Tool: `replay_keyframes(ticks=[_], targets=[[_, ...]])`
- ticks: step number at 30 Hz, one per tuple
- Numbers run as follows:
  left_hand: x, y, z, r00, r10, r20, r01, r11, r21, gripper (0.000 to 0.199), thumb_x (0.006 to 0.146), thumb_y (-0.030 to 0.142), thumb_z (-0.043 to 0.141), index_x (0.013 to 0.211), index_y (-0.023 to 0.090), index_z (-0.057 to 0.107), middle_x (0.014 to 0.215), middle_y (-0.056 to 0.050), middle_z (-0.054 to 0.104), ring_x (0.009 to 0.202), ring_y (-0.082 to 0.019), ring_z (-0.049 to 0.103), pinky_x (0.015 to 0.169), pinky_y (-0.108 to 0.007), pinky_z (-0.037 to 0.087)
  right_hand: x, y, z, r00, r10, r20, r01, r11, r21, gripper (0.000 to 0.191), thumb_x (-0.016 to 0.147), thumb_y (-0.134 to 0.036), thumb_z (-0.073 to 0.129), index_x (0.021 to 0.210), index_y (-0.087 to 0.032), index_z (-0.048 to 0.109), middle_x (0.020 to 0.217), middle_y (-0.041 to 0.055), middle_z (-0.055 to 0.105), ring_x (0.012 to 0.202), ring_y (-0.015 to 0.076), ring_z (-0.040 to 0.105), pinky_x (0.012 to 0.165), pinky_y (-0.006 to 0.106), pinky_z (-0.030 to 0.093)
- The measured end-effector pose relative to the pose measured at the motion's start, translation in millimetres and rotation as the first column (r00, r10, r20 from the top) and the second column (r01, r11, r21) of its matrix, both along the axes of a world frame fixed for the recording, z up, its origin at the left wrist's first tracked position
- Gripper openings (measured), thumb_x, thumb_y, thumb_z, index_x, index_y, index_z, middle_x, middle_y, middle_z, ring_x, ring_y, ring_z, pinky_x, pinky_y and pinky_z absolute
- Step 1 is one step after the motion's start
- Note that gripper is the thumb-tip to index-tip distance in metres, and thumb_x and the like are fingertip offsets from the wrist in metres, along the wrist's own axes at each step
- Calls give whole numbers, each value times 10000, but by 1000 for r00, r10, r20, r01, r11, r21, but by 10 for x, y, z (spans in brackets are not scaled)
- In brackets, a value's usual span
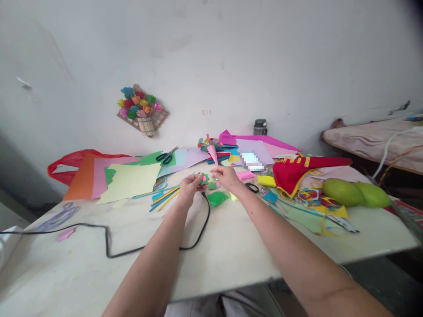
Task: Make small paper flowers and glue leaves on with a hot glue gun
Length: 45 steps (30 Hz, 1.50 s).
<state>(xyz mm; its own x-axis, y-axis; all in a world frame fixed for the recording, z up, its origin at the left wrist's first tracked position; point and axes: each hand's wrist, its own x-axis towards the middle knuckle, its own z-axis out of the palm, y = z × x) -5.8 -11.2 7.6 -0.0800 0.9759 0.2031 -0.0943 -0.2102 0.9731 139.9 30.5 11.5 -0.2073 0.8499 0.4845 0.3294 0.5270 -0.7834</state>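
Over the middle of the table, my left hand (190,187) is closed at the fingertips on a small green paper piece (205,178) with some pink on it. My right hand (226,177) is just to the right, thumb and fingers pinched together; whatever is between them is too small to make out. Below the hands lies a shiny green packet (218,199), and a black cable end (203,194) rests beside it. Behind my right hand a pink paper cone (212,153) points down, topped with small colourful paper pieces (208,142).
Coloured paper sheets (132,182) and black-handled scissors (167,155) lie at the left, with paper strips (167,198) nearer. A black cable (132,252) crosses the front. At right are red cloth (291,174), green fruits (343,192) and a box cutter (342,223).
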Motion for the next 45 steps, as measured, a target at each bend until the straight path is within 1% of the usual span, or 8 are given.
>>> replay_keyframes(ticks=[3,7,13,20,27,38,41,45], targets=[[-6,4,0,1000,-1,-13,1,1000,2,337,592,440,650,613,121,544,515,-3,555,470,-104,532,530,-251,466,-6,-54,22,998,-18,68,7,987,159,147,721,-203,537,789,-177,665,766,34,653,716,142,570,657,242,413],[-14,11,-7,999,-14,-29,15,1000,19,337,608,441,640,624,118,547,545,-24,586,477,-104,535,530,-248,465,0,-154,65,972,-94,214,18,943,332,155,750,-205,526,800,-182,671,817,30,641,748,129,559,665,222,389],[-19,12,-18,996,-68,-51,68,998,1,346,628,454,617,665,114,569,617,-59,624,507,-115,556,548,-249,474,7,-207,76,873,-227,431,14,897,442,194,799,-213,471,842,-204,660,829,30,629,809,131,540,668,216,356],[-19,27,-41,994,-92,-63,91,996,-14,351,634,467,606,670,119,575,629,-61,632,516,-123,572,563,-257,482,16,-228,113,737,-313,599,-79,840,537,236,813,-205,428,733,-166,647,736,57,613,727,152,510,620,257,301],[-4,31,-41,996,-72,-45,71,997,-29,321,609,435,637,640,120,579,546,-27,602,489,-127,574,562,-267,484,29,-201,80,695,-358,624,-171,761,626,200,793,-144,420,724,-132,608,725,69,592,689,155,482,639,280,280],[-19,4,5,996,-89,11,89,994,-69,303,606,412,623,654,115,592,488,-32,579,516,-175,601,551,-292,484,16,-234,82,730,-366,577,-206,688,696,206,819,-145,397,722,-134,578,711,65,571,692,153,460,626,278,270],[-10,4,8,997,-73,9,73,995,-67,246,588,356,639,593,120,569,480,-18,570,485,-168,593,539,-293,486,12,-239,82,722,-383,577,-217,666,714,201,816,-142,401,710,-130,571,704,66,561,691,154,450,614,281,265],[5,13,11,999,-31,23,32,997,-70,217,599,325,621,609,114,573,480,-24,572,498,-180,601,513,-286,481,3,-235,68,703,-412,580,-212,657,724,212,818,-153,390,700,-125,564,701,73,548,694,159,439,601,285,259]])
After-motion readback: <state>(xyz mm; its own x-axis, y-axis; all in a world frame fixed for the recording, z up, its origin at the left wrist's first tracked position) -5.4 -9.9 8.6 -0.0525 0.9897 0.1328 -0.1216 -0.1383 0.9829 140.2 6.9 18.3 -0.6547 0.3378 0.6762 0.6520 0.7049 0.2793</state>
